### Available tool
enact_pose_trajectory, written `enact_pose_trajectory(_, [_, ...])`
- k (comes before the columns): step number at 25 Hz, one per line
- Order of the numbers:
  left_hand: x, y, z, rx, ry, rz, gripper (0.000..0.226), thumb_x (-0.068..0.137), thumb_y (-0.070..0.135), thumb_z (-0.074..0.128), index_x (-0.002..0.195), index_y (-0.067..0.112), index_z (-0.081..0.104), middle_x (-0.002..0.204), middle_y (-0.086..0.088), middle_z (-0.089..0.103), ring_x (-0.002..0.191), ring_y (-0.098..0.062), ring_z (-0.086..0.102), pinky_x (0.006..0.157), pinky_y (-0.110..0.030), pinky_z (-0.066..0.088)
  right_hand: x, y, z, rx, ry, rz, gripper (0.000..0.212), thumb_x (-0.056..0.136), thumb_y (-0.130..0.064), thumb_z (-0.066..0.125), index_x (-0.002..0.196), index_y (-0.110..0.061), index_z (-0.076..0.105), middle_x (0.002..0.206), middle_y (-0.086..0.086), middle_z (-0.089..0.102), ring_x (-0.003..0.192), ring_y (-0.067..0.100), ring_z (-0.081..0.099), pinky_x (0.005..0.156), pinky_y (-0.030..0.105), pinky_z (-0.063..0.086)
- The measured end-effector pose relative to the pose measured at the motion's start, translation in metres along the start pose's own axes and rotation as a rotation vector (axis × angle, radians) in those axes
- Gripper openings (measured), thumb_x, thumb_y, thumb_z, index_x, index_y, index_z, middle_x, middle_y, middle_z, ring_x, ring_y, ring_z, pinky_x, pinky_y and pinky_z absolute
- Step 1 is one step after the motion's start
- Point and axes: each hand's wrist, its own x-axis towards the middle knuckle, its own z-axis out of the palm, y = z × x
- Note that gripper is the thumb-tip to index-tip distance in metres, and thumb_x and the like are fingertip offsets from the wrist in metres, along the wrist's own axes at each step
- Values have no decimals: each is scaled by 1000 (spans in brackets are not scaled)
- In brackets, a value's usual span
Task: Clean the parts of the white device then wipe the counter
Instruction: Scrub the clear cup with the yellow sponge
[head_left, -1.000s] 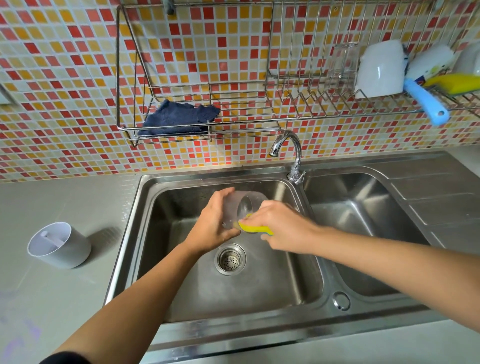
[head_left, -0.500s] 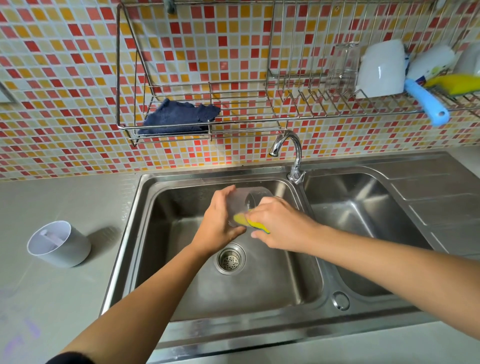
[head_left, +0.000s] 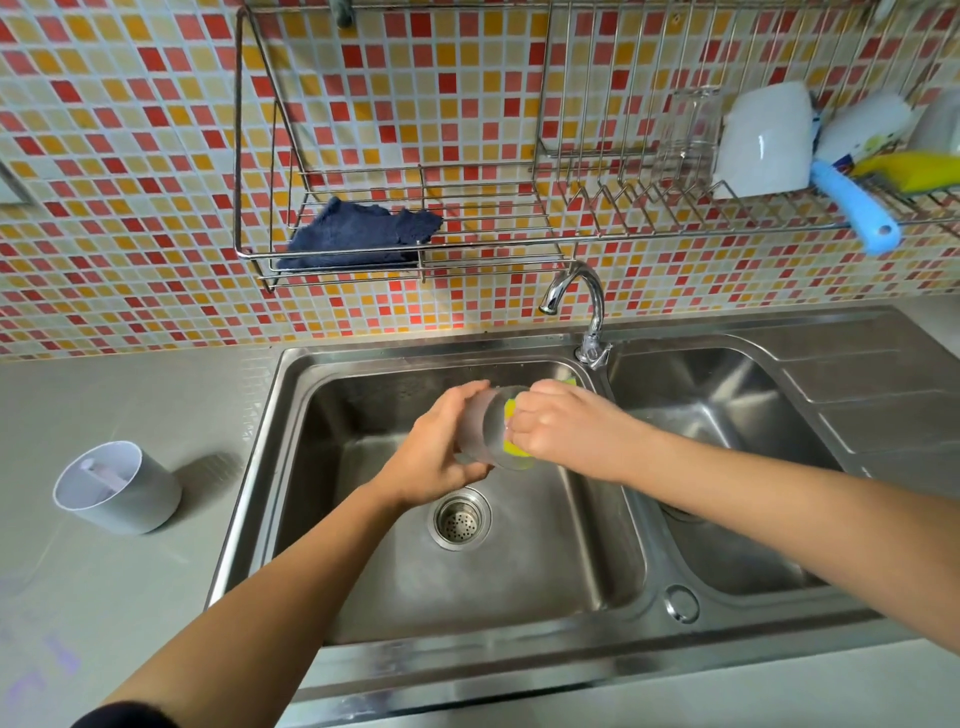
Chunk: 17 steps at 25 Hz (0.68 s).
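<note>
Over the left sink basin (head_left: 363, 571) my left hand (head_left: 441, 447) grips a clear plastic cup-shaped part (head_left: 485, 431), held on its side with its mouth towards the right. My right hand (head_left: 561, 426) holds a yellow sponge (head_left: 514, 447) pressed into the cup's mouth; most of the sponge is hidden by my fingers. A white cylindrical device part (head_left: 117, 488) stands on the grey counter (head_left: 130, 597) to the left of the sink. A dark blue cloth (head_left: 358, 234) lies in the wire wall rack (head_left: 395, 171).
A chrome tap (head_left: 582, 306) stands behind the divider between the two basins. The drain strainer (head_left: 460, 517) sits below my hands. On the right rack are a glass (head_left: 685, 135), a white cup (head_left: 763, 140), a blue-handled brush (head_left: 852, 208) and a yellow item (head_left: 914, 171).
Both hands have lifted slightly towards the tap with the cup. The sponge has gone from the cup's lower rim into its mouth, and my right hand has turned over it.
</note>
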Motion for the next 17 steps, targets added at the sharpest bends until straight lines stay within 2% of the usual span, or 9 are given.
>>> enact_pose_trajectory(2, [-2, -4, 2, 2, 57, -27, 87, 68, 16, 82, 140, 15, 32, 136, 6, 40, 123, -10, 44, 89, -4, 41, -3, -5, -4, 397, -96, 163, 28, 64, -3, 74, 85, -20, 71, 77, -3, 69, 72, 20, 53, 70, 34, 49])
enact_pose_trajectory(4, [-5, -8, 3, 24, 97, -42, 88, 68, 19, 83, 139, 15, 31, 139, 3, 41, 124, -10, 43, 90, -5, 40, -4, -5, -11, 680, -208, 335, 39, 68, -10, 75, 104, -24, 69, 94, -1, 72, 82, 20, 54, 78, 36, 47])
enact_pose_trajectory(5, [-5, -7, 3, 22, 117, -51, 88, 68, 19, 83, 139, 16, 31, 139, 2, 41, 124, -10, 44, 90, -9, 43, -4, -5, -11, 654, -201, 308, 43, 67, -11, 76, 107, -24, 68, 95, -1, 72, 83, 21, 55, 79, 36, 47])
enact_pose_trajectory(7, [-3, -4, 4, -13, 144, -54, 87, 68, 16, 82, 138, 16, 31, 136, 4, 42, 121, -12, 47, 87, -15, 50, -3, -5, -7, 385, -142, 166, 45, 55, -1, 77, 96, -18, 69, 87, -3, 71, 77, 23, 58, 73, 36, 52])
enact_pose_trajectory(9, [0, 1, 7, -18, 134, -25, 86, 68, 14, 82, 138, 14, 32, 132, 9, 40, 120, -13, 47, 89, -23, 52, -3, -11, -3, 178, -110, 154, 41, 49, -5, 81, 87, -15, 70, 80, -3, 71, 73, 22, 61, 69, 31, 53])
enact_pose_trajectory(11, [0, 4, 9, 5, 123, -25, 86, 67, 16, 82, 137, 13, 33, 130, 11, 38, 120, -10, 45, 93, -30, 50, -5, -14, 2, 244, -50, 139, 29, 56, -11, 82, 81, -15, 70, 75, -4, 71, 68, 22, 60, 68, 30, 51])
enact_pose_trajectory(13, [-1, 3, 8, -23, 107, -45, 89, 65, 20, 84, 137, 12, 32, 132, 9, 40, 121, -7, 43, 98, -34, 48, -7, -10, 4, 275, -7, 130, 23, 58, -8, 81, 76, -19, 70, 67, -8, 67, 63, 19, 55, 65, 27, 49])
enact_pose_trajectory(17, [1, 4, 1, -90, -80, -33, 105, 58, 27, 85, 143, 23, 25, 143, 7, 37, 129, -3, 38, 107, -17, 34, -13, -2, 5, 41, 31, -10, 18, 64, -12, 76, 69, -27, 68, 61, -13, 59, 64, 14, 51, 68, 24, 36])
